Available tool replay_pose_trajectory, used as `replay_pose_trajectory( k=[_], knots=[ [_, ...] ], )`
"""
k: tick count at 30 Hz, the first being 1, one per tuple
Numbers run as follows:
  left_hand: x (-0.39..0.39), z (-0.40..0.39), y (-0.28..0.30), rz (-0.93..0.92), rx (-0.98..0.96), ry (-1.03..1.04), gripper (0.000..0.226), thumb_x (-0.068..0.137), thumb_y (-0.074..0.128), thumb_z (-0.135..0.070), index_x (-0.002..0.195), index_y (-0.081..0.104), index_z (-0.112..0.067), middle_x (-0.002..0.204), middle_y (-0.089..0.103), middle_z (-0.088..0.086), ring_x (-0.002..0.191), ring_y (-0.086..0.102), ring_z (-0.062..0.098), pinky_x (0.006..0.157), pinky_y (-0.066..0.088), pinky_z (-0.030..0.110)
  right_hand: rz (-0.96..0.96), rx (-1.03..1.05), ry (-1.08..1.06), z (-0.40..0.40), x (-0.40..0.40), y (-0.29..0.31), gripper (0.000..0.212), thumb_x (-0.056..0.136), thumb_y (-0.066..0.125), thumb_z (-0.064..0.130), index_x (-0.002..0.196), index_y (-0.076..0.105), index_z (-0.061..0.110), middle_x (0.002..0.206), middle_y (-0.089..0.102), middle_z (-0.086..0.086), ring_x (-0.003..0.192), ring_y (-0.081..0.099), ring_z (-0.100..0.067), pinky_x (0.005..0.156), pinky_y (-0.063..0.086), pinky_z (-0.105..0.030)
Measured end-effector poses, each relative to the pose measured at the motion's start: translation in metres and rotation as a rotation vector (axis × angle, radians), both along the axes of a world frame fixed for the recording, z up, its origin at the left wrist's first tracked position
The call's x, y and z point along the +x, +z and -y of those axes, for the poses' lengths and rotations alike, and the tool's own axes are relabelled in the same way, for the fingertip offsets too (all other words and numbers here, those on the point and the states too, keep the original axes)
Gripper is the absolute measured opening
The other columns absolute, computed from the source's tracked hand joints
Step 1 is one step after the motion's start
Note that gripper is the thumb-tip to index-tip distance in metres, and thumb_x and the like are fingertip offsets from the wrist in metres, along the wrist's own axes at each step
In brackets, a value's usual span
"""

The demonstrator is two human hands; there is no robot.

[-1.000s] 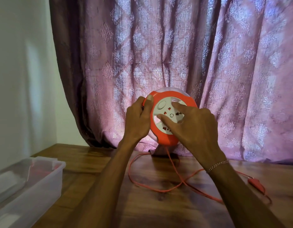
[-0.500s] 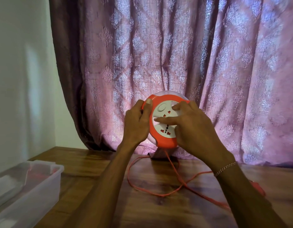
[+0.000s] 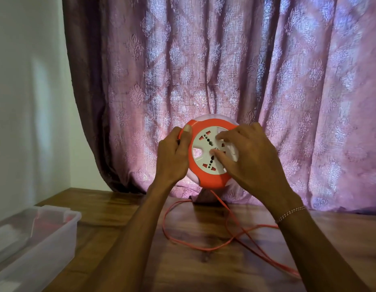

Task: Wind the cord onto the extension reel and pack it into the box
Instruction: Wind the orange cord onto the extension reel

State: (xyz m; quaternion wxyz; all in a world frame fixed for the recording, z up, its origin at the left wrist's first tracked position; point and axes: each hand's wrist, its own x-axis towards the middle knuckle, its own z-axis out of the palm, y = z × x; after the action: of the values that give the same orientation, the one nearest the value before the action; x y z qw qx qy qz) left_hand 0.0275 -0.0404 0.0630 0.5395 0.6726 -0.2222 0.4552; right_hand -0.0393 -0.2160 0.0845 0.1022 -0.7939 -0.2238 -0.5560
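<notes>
A round orange extension reel [image 3: 206, 178] with a white socket face is held upright above the table, in front of the curtain. My left hand [image 3: 174, 157] grips its left rim, thumb on the front edge. My right hand [image 3: 250, 159] lies over the white face, fingers pressed on the centre and upper part. An orange cord [image 3: 195, 245] drops from the bottom of the reel and loops loosely over the wooden table [image 3: 123, 209], running off to the lower right. A clear plastic box [image 3: 54, 239] stands at the left edge of the table.
A purple patterned curtain [image 3: 225, 70] hangs right behind the reel. A white wall [image 3: 24, 91] closes the left side. The box holds something reddish and a pale object, both blurred.
The white socket face has turned under my right hand, whose fingers shifted across it. The cord loop on the table has shifted and the plug at the right is out of sight.
</notes>
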Motion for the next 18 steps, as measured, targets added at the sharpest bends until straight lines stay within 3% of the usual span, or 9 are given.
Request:
replay_pose_trajectory(
  k=[1, 3, 6, 8, 11, 13, 16, 18],
  knots=[
    [0.000, -0.001, 0.000, 0.003, -0.006, -0.007, 0.063, 0.098, 0.040, -0.063, 0.080, 0.053, -0.004, 0.067, 0.062, 0.011, 0.060, 0.055, 0.020, 0.061, 0.048, 0.047, -0.012, -0.067, 0.036, 0.003, -0.001, 0.002, 0.023, 0.086, 0.069, 0.025, 0.109, 0.069, 0.019, 0.107, 0.064, -0.008, 0.102, 0.051, -0.029, 0.085, 0.048, -0.043],
    [0.001, -0.001, 0.000, 0.008, -0.012, -0.012, 0.059, 0.101, 0.041, -0.059, 0.078, 0.052, -0.005, 0.064, 0.059, 0.004, 0.057, 0.051, 0.011, 0.060, 0.046, 0.043, -0.148, -0.180, 0.069, 0.004, -0.003, 0.003, 0.037, 0.083, 0.064, 0.009, 0.114, 0.069, 0.028, 0.123, 0.057, -0.010, 0.114, 0.045, -0.033, 0.094, 0.045, -0.044],
    [0.004, 0.000, 0.000, 0.014, 0.010, 0.004, 0.051, 0.104, 0.042, -0.051, 0.077, 0.053, -0.009, 0.063, 0.060, -0.005, 0.057, 0.053, 0.004, 0.055, 0.047, 0.032, -0.318, -0.284, -0.067, -0.002, -0.007, 0.002, 0.058, 0.079, 0.064, 0.009, 0.126, 0.061, 0.043, 0.140, 0.044, -0.013, 0.125, 0.033, -0.035, 0.102, 0.039, -0.047],
    [0.004, 0.000, -0.001, 0.012, 0.020, 0.009, 0.049, 0.103, 0.041, -0.053, 0.076, 0.053, -0.014, 0.064, 0.063, -0.011, 0.058, 0.058, 0.003, 0.055, 0.046, 0.022, -0.280, -0.284, -0.110, -0.006, -0.007, 0.000, 0.059, 0.078, 0.066, 0.012, 0.127, 0.060, 0.045, 0.135, 0.047, -0.013, 0.124, 0.036, -0.035, 0.098, 0.041, -0.045],
    [0.004, 0.001, -0.002, 0.025, 0.032, 0.011, 0.056, 0.101, 0.039, -0.058, 0.081, 0.056, -0.009, 0.067, 0.065, -0.001, 0.062, 0.063, 0.015, 0.059, 0.053, 0.037, -0.174, -0.202, -0.116, -0.008, -0.007, -0.005, 0.058, 0.074, 0.070, 0.013, 0.122, 0.064, 0.045, 0.119, 0.057, -0.011, 0.114, 0.048, -0.033, 0.082, 0.048, -0.040],
    [0.003, 0.002, -0.002, 0.037, 0.040, 0.013, 0.057, 0.102, 0.039, -0.058, 0.081, 0.055, -0.007, 0.065, 0.063, 0.004, 0.061, 0.060, 0.022, 0.060, 0.052, 0.045, -0.144, -0.120, -0.138, -0.009, -0.006, -0.009, 0.057, 0.073, 0.071, 0.026, 0.124, 0.060, 0.049, 0.109, 0.059, -0.008, 0.107, 0.054, -0.030, 0.076, 0.049, -0.036],
    [0.003, 0.003, -0.001, 0.042, 0.018, 0.022, 0.054, 0.103, 0.042, -0.054, 0.076, 0.050, -0.008, 0.060, 0.054, -0.001, 0.056, 0.048, 0.012, 0.059, 0.045, 0.044, -0.144, 0.073, -0.199, -0.011, -0.003, -0.009, 0.061, 0.071, 0.062, 0.068, 0.129, 0.056, 0.048, 0.097, 0.072, 0.000, 0.094, 0.066, -0.028, 0.075, 0.053, -0.036],
    [0.003, 0.001, 0.000, 0.030, 0.002, 0.012, 0.052, 0.104, 0.043, -0.052, 0.074, 0.048, -0.010, 0.060, 0.054, -0.004, 0.056, 0.048, 0.009, 0.058, 0.044, 0.039, -0.112, 0.165, -0.182, -0.012, -0.003, -0.007, 0.068, 0.070, 0.056, 0.080, 0.125, 0.063, 0.040, 0.087, 0.075, 0.002, 0.083, 0.069, -0.028, 0.071, 0.056, -0.038]
  ],
)
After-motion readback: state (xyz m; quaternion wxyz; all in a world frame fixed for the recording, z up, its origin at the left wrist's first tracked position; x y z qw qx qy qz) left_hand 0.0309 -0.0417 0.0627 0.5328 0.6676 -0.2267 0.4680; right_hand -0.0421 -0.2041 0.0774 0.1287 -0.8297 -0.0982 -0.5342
